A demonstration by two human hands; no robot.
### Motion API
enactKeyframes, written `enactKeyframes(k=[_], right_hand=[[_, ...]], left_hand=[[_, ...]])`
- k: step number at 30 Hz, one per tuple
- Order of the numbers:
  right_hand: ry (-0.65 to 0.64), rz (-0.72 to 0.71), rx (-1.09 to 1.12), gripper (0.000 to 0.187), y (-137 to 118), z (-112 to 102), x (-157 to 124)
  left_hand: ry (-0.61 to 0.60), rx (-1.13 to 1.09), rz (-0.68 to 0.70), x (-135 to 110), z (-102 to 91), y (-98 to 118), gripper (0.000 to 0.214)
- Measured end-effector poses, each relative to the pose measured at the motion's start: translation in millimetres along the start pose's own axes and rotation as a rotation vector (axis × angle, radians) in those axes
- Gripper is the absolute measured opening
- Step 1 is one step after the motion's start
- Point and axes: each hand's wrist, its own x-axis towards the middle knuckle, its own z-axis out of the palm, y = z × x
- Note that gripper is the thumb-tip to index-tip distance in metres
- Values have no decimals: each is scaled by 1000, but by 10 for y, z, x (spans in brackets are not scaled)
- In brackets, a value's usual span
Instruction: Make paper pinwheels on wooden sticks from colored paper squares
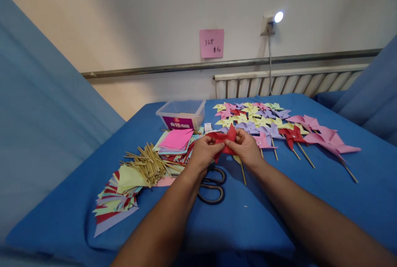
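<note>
Left hand point(203, 151) and right hand point(246, 147) both pinch a red paper piece point(223, 139) just above the blue-covered surface point(310, 200). The left wrist hides part of the scissors point(212, 188). Behind, near the white wall point(155, 18), stands a clear plastic box point(181, 114); its contents are unclear.

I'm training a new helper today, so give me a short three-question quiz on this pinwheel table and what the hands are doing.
1. Multiple choice: what do the left hand and right hand hold between them? A a yellow sheet; B the red paper; C a wooden stick.
2. True or false: the scissors lie inside the clear plastic box.
3. Fill in: the finished pinwheels lie on the person's ____ side, the loose sticks on the other.
Key: 1 B. 2 False, they lie on the blue cloth by the left wrist. 3 Right.
</note>
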Motion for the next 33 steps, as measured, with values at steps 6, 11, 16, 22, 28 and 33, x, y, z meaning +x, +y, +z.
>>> enactKeyframes(k=[6, 11, 16, 22, 28, 33], right_hand=[[57, -64, -34, 38, -19, 2, -7], [193, -113, -99, 33, -52, -41, 20], [151, -134, -124, 30, 72, -51, 48], [48, -264, -513, 14, 160, -126, 25], [-104, -344, -1116, 19, 80, -139, 42], [-296, -246, -1633, 29, -42, 119, 203]], left_hand=[[-2, -69, -11, 11, -22, 64, 25], [144, -353, 5, 66, -149, 195, 24], [329, -536, 139, 130, -328, 319, 22], [403, -585, 182, 165, -355, 312, 23], [374, -627, 127, 161, -233, 235, 22], [356, -637, 138, 181, -242, 171, 24]])
